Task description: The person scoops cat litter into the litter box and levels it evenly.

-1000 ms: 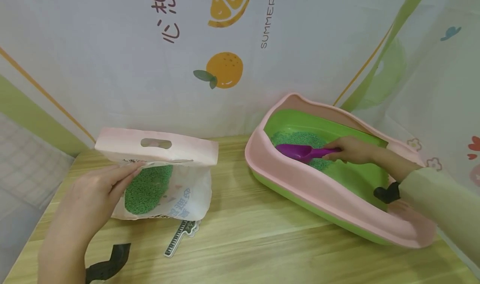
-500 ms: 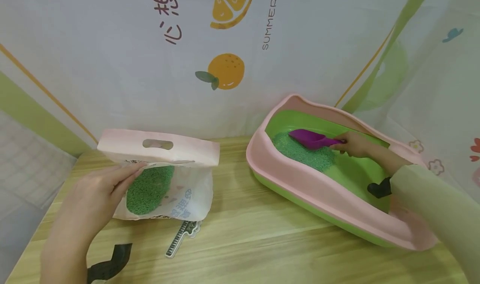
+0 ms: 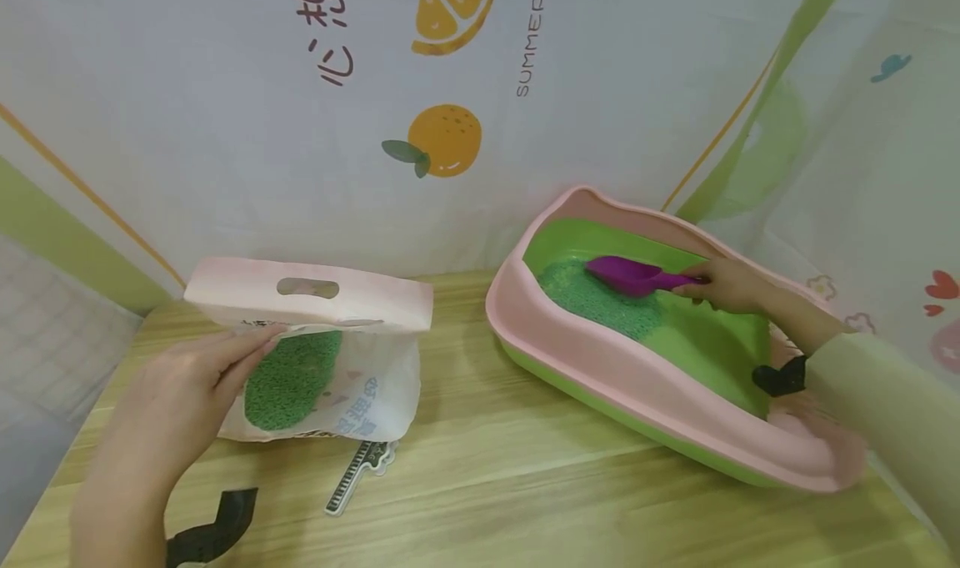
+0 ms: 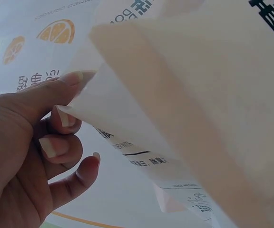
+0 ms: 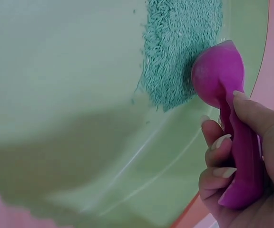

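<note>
On the left of the table, an opened bag point(image 3: 378, 384) lies with green cat litter pellets point(image 3: 292, 380) showing inside. My left hand point(image 3: 191, 384) pinches the edge of its mouth; in the left wrist view the thumb and index finger hold the thin bag edge point(image 4: 87, 102). At the right, my right hand point(image 3: 727, 284) grips the handle of a purple scoop point(image 3: 630, 276) inside a pink and green litter box point(image 3: 585, 334). The scoop's bowl is over the far side of the spread green pellets point(image 5: 175, 57). What the bowl holds is hard to tell.
A small comb-shaped card point(image 3: 356, 476) lies on the wooden table point(image 3: 480, 501) in front of the bag. A printed curtain point(image 3: 225, 134) hangs behind. The litter box's high pink rim point(image 3: 517, 301) surrounds the scoop.
The scoop has moved from the near side of the pellets to the far side of the litter box, with its bowl turned. My left hand still pinches the bag.
</note>
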{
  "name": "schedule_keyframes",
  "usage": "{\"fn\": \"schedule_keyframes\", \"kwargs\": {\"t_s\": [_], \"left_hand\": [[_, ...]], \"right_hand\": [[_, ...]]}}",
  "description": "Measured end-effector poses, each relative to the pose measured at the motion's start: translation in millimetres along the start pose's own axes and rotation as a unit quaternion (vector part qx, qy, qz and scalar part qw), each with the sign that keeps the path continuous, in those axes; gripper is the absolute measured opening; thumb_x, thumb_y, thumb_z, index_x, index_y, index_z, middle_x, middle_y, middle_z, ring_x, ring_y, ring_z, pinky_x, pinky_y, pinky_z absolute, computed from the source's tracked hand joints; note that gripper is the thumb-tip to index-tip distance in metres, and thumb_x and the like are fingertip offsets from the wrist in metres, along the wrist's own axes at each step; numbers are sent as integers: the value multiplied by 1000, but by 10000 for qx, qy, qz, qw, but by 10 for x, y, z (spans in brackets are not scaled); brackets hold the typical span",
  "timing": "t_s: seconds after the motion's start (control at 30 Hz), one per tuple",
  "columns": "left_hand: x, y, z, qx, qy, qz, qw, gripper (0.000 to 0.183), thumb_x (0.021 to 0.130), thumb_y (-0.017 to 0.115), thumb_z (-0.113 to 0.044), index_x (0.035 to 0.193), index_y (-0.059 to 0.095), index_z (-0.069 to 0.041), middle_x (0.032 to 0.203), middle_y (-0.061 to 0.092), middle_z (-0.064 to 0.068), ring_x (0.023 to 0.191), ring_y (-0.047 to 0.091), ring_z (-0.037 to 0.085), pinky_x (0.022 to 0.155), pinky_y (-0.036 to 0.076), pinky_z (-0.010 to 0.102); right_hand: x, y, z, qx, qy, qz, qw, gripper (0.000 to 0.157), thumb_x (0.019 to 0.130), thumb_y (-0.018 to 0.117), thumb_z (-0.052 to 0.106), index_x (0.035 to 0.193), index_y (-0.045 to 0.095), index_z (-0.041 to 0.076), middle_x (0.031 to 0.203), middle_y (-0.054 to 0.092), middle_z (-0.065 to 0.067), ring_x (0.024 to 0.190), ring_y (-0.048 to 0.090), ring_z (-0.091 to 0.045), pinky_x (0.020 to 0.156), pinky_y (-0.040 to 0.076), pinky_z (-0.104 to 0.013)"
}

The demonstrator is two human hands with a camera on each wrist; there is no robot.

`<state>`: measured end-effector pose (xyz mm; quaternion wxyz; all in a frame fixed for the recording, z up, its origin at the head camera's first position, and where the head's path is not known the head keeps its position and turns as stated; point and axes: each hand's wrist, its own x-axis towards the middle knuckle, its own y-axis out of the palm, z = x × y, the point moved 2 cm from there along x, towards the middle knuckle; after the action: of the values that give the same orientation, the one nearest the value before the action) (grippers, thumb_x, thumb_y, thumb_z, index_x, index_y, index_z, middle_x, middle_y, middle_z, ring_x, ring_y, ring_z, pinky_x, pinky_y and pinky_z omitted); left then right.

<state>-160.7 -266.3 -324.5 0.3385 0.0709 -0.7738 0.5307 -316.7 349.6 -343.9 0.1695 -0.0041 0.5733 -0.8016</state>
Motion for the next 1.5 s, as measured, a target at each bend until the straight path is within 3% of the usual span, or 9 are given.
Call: {"fn": "schedule_keyframes", "kwargs": {"t_s": [0.3, 0.57, 0.67, 0.9, 1.17, 1.3, 1.5], "left_hand": [[-25, 13, 13, -7, -19, 29, 10000, 30, 90, 72, -3, 119, 75, -11, 99, 78, 16, 85, 74, 41, 75, 52, 56], [-5, 23, 18, -1, 31, 14, 10000, 30, 89, 72, -1, 118, 75, -8, 101, 78, 17, 87, 74, 42, 77, 52, 56], [-12, 23, 17, 1, 32, -11, 10000, 29, 89, 73, -1, 117, 76, -8, 99, 78, 16, 86, 74, 41, 75, 52, 54], [-4, 43, 9, -30, 71, -79, 9999, 27, 89, 73, -3, 116, 76, -8, 99, 78, 16, 85, 74, 41, 75, 51, 55], [-8, 34, 13, -8, 68, -78, 9999, 27, 89, 73, -3, 116, 76, -8, 99, 78, 16, 84, 73, 41, 74, 51, 55], [-8, 35, 13, -49, 51, -61, 10000, 28, 88, 74, -2, 115, 77, -9, 99, 78, 15, 84, 74, 39, 75, 50, 50], [-4, 41, 17, -86, 71, -95, 9999, 27, 88, 74, -2, 114, 77, -8, 99, 79, 14, 84, 74, 39, 75, 49, 46]], "right_hand": [[-126, -2, -61, -220, 63, 1, 9997, 32, 103, 61, 25, 113, 71, -3, 74, 65, 1, 56, 52, -11, 51, 41, -24], [-289, 100, 204, -37, -79, 69, 9999, 34, 103, 60, 29, 119, 70, 1, 79, 67, 1, 56, 51, -9, 49, 39, -24], [-324, 160, 290, 18, -246, 153, 9996, 32, 103, 60, 28, 116, 71, 1, 77, 66, 1, 55, 52, -9, 49, 40, -23], [-385, 229, 379, 54, -82, 526, 9986, 27, 102, 61, 26, 101, 67, -1, 72, 63, 0, 58, 57, -13, 49, 43, -23], [-377, 225, 470, -619, -292, 523, 9963, 26, 96, 67, 28, 83, 70, 6, 65, 61, 3, 53, 52, -8, 52, 45, -25], [-375, 222, 496, -703, -409, 530, 9953, 28, 96, 67, 28, 78, 71, 7, 62, 61, 3, 51, 52, -6, 52, 45, -24], [-403, 215, 460, -766, -263, 645, 9946, 33, 95, 69, 29, 69, 68, 8, 56, 60, 2, 45, 52, -5, 44, 44, -21]]}}
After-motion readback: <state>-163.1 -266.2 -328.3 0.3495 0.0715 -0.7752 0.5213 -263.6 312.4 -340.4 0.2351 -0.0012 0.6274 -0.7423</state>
